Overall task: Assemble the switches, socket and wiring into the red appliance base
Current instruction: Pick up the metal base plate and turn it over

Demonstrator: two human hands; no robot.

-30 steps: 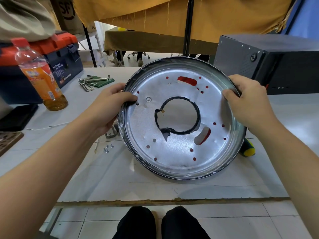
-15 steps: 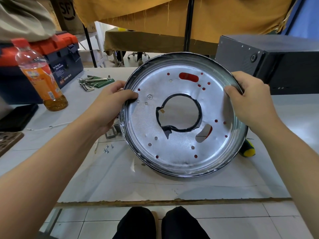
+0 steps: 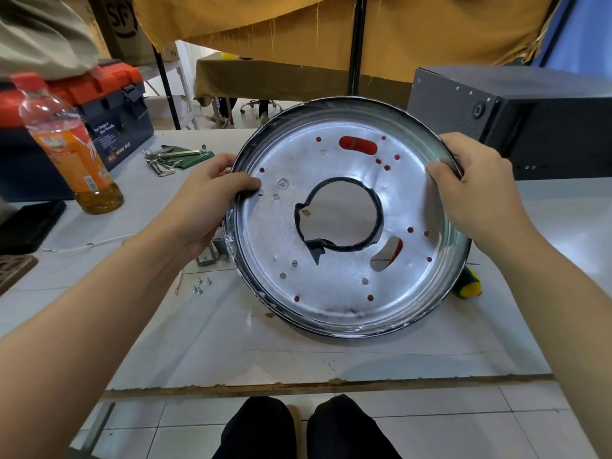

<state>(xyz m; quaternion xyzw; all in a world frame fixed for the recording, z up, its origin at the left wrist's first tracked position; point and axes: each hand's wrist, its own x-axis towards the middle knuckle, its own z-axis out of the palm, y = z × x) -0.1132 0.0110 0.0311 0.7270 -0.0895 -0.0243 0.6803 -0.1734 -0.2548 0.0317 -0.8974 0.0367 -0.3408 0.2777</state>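
A round silver metal plate [image 3: 334,289] with a black-edged central hole and several small holes is held tilted up above the table. Red shows through its holes and slots, so the red base lies behind it, mostly hidden. My left hand [image 3: 212,200] grips the plate's left rim, thumb on the inner face. My right hand [image 3: 477,197] grips the upper right rim with curled fingers. A small grey switch part [image 3: 207,258] lies on the table just under my left hand, beside several loose screws [image 3: 200,285].
A white table [image 3: 231,352] carries an orange drink bottle [image 3: 71,150], a blue and orange toolbox [image 3: 99,127], hex keys [image 3: 165,159] on a green pouch, a black box [image 3: 530,127] at the right, and a yellow-black screwdriver handle [image 3: 468,283]. A thin white wire [image 3: 89,245] lies left.
The plate has risen slightly and tilted more upright toward me, with both hands keeping their grip on its rim.
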